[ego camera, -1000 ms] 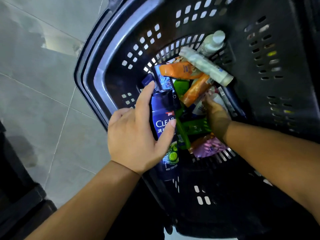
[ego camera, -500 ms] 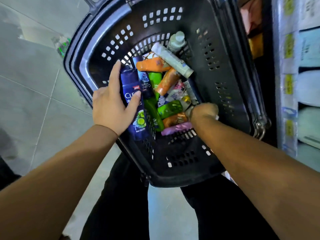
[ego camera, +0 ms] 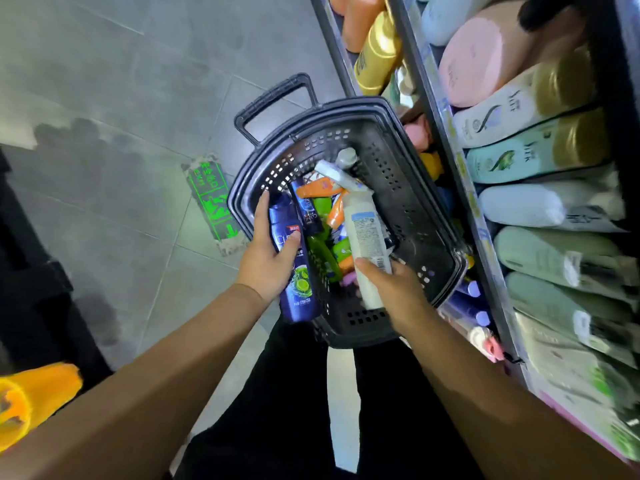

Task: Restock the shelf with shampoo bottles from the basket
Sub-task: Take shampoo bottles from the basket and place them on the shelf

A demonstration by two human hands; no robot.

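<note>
- left hand (ego camera: 266, 263), centre of frame, fingers and thumb curled round a dark blue shampoo bottle (ego camera: 298, 292); thumb lies across the label
- blue bottle sits at the basket's left rim, cap toward top of frame, bottom end sticking out below the hand
- right hand (ego camera: 401, 296), just right of centre, grips the lower end of a white bottle (ego camera: 363, 233); back label and barcode face the camera
- white bottle is tilted over the pile in the middle of the basket (ego camera: 412, 188), top end toward upper frame
- hands apart, one bottle each, pile between them
- in the basket: second blue bottle (ego camera: 306, 209) just beside the held blue one, orange tubes (ego camera: 317, 190), green bottles (ego camera: 322, 251), white tube (ego camera: 337, 174), grey-capped bottle (ego camera: 346, 157)
- basket handle (ego camera: 273, 102) sticks out upper left
- shelf (ego camera: 446, 150) runs down the right side, touching or just beside the basket's right rim, cannot tell which
- shelf is packed: pink bottle (ego camera: 485, 53), white gold-capped bottle (ego camera: 512, 109), mint bottle (ego camera: 519, 157), pale green ones below
- gold bottle (ego camera: 377, 53) on a lower tier, top of frame
- green floor sticker (ego camera: 211, 202) left of basket on grey tile
- yellow object (ego camera: 31, 400) lower left, blurred
</note>
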